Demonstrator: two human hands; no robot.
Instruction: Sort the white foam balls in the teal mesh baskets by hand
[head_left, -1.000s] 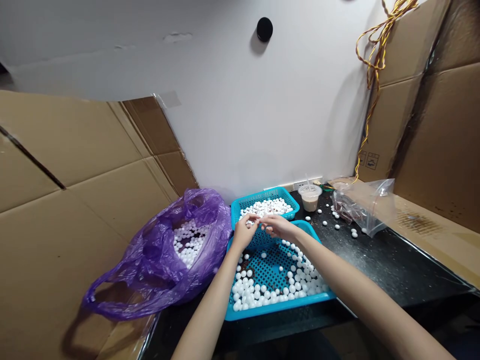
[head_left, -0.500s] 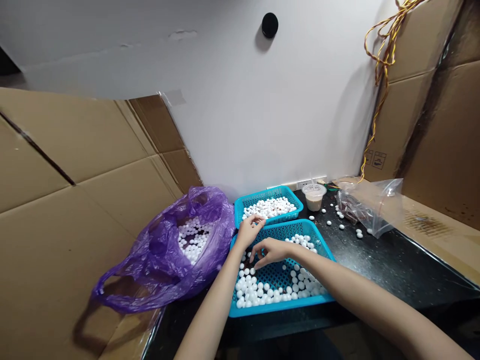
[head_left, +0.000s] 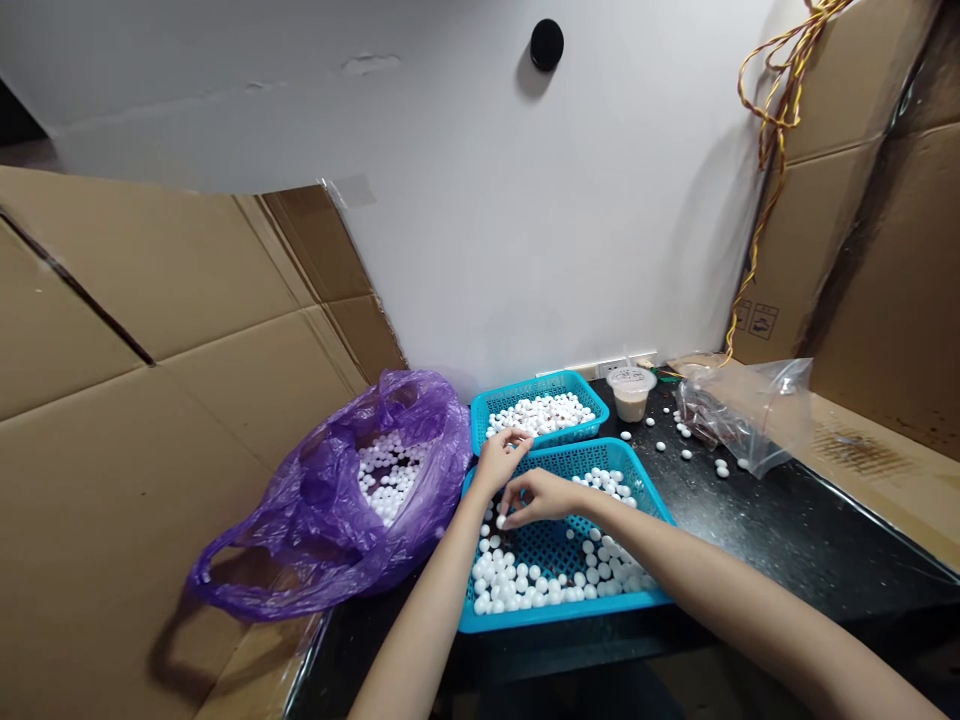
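My right hand (head_left: 541,497) is over the left part of the front blue-green plastic basket (head_left: 551,622), thumb and forefinger pinched on a small white ball (head_left: 501,522). White balls lie along the front and right of that basket, and its dark mesh floor shows in the middle. My left hand (head_left: 501,460) is by the near rim of the rear blue-green basket (head_left: 604,412), fingers curled towards the thumb; anything between them is too small to make out. Many white balls (head_left: 541,413) fill the rear basket.
At left, a purple plastic bag (head_left: 319,520) lies open with white balls inside. A lidded cup (head_left: 631,395), a clear zip bag (head_left: 757,420) with brown contents and several loose white balls (head_left: 686,455) are on the black tabletop (head_left: 757,540). Cardboard (head_left: 187,290) flanks both sides.
My right thumb and forefinger have come together on a white ball at the left of the front basket. My left hand has stayed almost in place. The view has shifted slightly.
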